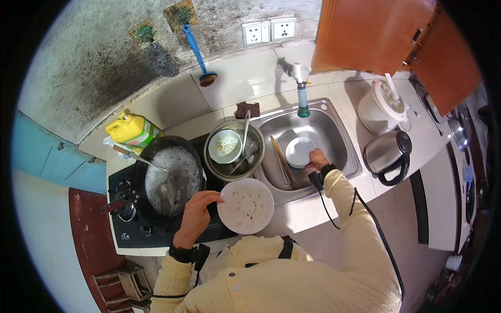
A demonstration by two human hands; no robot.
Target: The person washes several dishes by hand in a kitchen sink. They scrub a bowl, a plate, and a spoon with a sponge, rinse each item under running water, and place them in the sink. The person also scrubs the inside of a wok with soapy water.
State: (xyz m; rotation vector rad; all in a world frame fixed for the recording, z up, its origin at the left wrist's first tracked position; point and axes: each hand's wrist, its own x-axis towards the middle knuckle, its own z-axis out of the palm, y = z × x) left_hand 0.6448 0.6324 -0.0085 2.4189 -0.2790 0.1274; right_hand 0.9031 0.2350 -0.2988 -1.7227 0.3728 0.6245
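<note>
My left hand [197, 213] pinches the left rim of a white plate [245, 206] with food scraps on it, near the counter's front edge. My right hand [319, 158] grips the rim of a small white bowl [299, 152] inside the stainless steel sink [332, 129]. Above that bowl is a faucet [302, 94] with a green-tipped nozzle. Chopsticks [283, 162] lie in the sink to the bowl's left. Left of the sink, a metal basin [211, 170] holds another bowl [225, 146] with food residue, a ladle [246, 127] and a spoon [253, 147].
A wok [172, 182] of foamy liquid, with a wooden-handled utensil [135, 156] in it, sits on the gas stove [168, 236]. Behind it stands a yellow jug [131, 129]. An electric kettle [387, 152] and a white rice cooker [379, 105] are at right. A blue-handled brush [197, 53] hangs above.
</note>
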